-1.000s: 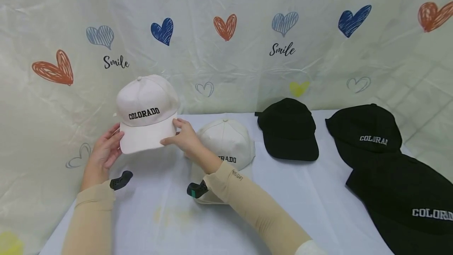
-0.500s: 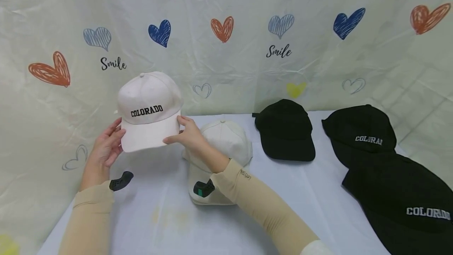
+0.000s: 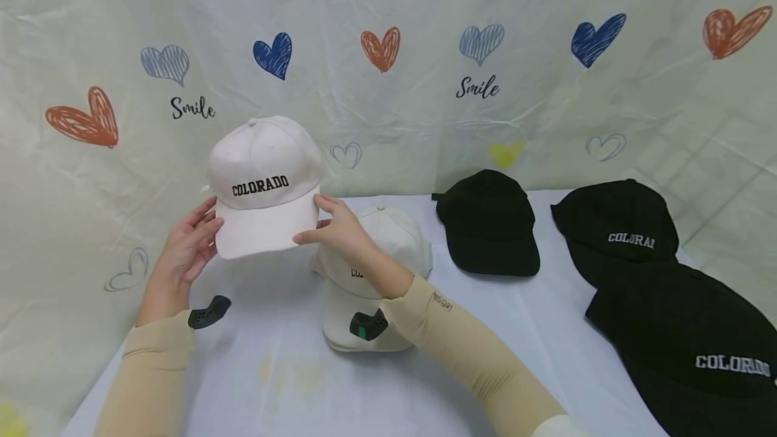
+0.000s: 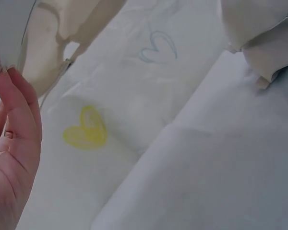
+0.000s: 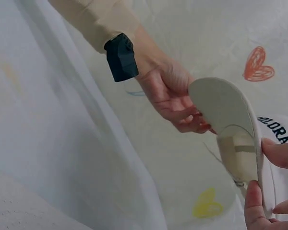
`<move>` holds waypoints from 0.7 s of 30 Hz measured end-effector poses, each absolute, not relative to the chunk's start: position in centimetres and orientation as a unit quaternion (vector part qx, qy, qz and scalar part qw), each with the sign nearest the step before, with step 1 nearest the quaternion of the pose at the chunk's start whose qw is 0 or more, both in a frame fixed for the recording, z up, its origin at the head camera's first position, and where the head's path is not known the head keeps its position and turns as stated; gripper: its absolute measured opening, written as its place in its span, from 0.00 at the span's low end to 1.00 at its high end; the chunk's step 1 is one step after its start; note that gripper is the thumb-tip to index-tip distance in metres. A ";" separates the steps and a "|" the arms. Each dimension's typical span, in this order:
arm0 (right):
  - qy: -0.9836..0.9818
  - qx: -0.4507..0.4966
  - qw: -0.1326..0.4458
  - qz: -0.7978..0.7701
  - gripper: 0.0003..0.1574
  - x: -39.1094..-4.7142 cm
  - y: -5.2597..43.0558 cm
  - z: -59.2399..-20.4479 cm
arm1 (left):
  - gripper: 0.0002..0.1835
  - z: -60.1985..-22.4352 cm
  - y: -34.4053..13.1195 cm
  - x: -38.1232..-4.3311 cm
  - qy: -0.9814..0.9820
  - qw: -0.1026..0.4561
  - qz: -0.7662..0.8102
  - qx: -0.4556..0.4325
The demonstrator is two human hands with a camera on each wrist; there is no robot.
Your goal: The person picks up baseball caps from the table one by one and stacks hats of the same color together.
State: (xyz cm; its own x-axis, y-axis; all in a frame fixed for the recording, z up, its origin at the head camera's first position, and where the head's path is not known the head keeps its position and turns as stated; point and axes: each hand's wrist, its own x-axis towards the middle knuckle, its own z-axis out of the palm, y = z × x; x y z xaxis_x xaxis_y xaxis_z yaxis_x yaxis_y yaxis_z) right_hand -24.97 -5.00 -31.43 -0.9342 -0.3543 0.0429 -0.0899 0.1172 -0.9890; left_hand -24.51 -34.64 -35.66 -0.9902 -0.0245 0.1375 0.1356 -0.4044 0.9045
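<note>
A white baseball cap (image 3: 261, 160) lettered COLORADO is held up in front of the backdrop, brim toward me. My left hand (image 3: 188, 245) grips the left side of its brim. At the right side of the brim, my right hand (image 3: 346, 231) pinches the edge between thumb and fingers. In the right wrist view, the brim's underside (image 5: 221, 98) faces the camera, with the left hand (image 5: 170, 93) at its far edge. A cream cap (image 3: 397, 238) lies on the table below, partly hidden by my right forearm; its brim edge looks doubled.
To the right sits a plain black cap (image 3: 488, 224). Farther right, a black cap (image 3: 625, 214) with white lettering overlaps another black cap (image 3: 686, 336) at the front. A white cloth (image 3: 255, 383) covers the table; a heart-printed curtain (image 3: 413, 113) hangs behind.
Both hands have carried the white cap slightly to the right and up. The right forearm has shifted right over the cream cap, uncovering part of its lettering in a different spot.
</note>
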 end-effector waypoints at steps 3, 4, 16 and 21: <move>0.735 -0.157 0.100 -0.652 0.59 -24.9 -4.2 -31.2 | 0.22 -35.4 -34.1 -24.5 -0.542 0.043 -0.837 -0.058; 0.734 -0.159 0.100 -0.653 0.59 -25.0 -3.9 -31.1 | 0.22 -35.3 -34.0 -24.5 -0.543 0.042 -0.836 -0.060; 0.738 -0.153 0.099 -0.650 0.58 -24.7 -0.6 -31.1 | 0.23 -34.5 -31.3 -24.9 -0.562 0.037 -0.823 -0.079; 0.736 -0.150 0.093 -0.653 0.58 -24.5 0.3 -31.2 | 0.25 -34.4 -30.5 -24.8 -0.584 0.036 -0.807 -0.078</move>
State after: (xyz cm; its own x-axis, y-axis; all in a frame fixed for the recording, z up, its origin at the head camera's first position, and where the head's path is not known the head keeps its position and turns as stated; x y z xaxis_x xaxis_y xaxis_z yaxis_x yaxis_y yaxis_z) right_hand -24.54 0.32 -31.25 -0.9377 -0.3426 0.0586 -0.0990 0.1016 -0.9899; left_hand -24.83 -30.47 -34.44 -0.9852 0.0325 0.1684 0.1497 -0.3159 0.9369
